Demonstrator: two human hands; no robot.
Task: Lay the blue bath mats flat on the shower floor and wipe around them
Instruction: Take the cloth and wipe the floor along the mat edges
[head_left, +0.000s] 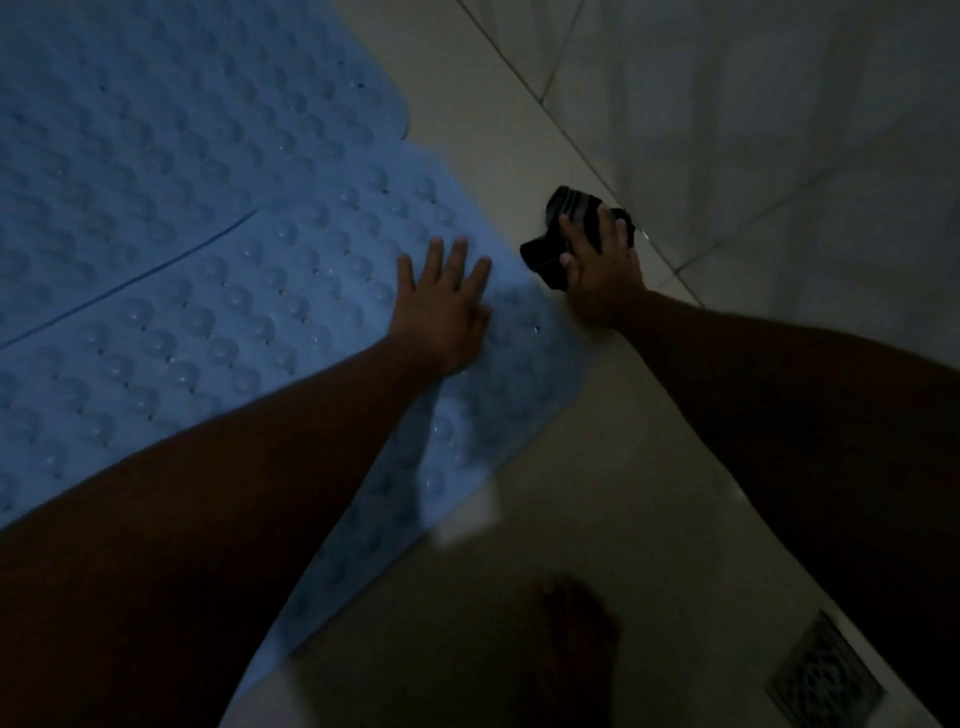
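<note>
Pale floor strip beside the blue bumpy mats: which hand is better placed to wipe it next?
Right. The right hand presses the dark striped cloth on that strip; the left hand rests flat on the nearer blue mat.

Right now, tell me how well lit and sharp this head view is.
Head view: dim throughout, both forearms nearly black; left hand on the near blue mat and right hand pressing the dark cloth look soft; the floor drain is smeared by blur.

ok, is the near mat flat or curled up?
Flat, where visible: the near mat lies spread on the floor, left hand pressing it with straight fingers. Arm hides part of it.
</note>
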